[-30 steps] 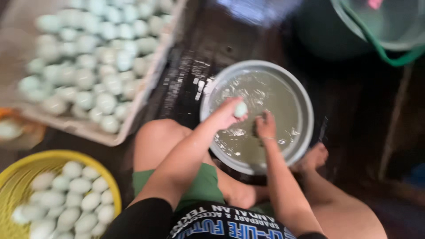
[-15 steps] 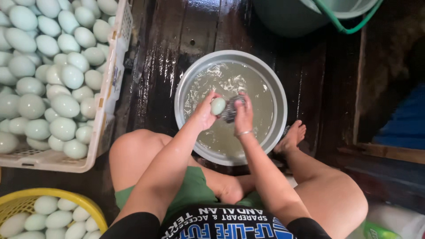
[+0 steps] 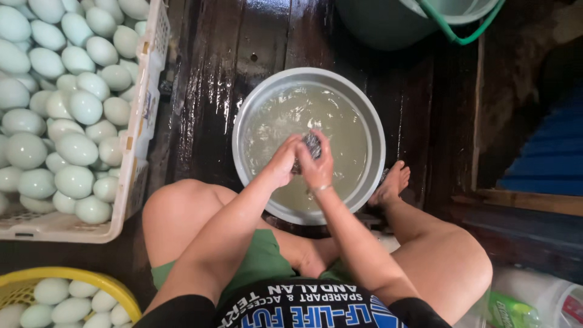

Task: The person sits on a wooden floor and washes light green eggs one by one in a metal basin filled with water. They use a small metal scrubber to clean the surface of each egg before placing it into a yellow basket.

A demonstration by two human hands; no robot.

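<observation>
Both my hands are over the metal basin (image 3: 364, 121), which stands on the wet dark floor boards (image 3: 206, 73) between my knees. My right hand (image 3: 317, 165) is closed around a dark scouring pad (image 3: 312, 143), fingers curled on it. My left hand (image 3: 283, 163) is cupped and pressed against the right one; I think there is an egg inside, but it is hidden, so I cannot tell for sure what it holds. The basin has cloudy water w/ some foam, approx. half full as I judge. To do this scrubbing well, I think I must keep the grip of the left hand soft, b/c a shell cracks easy, and rub w/ the pad in small circles, not hard. Better to work low, just over the water, so if it slips it falls soft. At my left is a white plastic crate (image 3: 141, 109) full of pale green eggs (image 3: 79, 146), and near my left knee a yellow basket (image 3: 91, 280) w/ more eggs. A green bucket (image 3: 388, 27) stands beyond the basin, and my bare right foot (image 3: 393, 182) touches the basin rim.
</observation>
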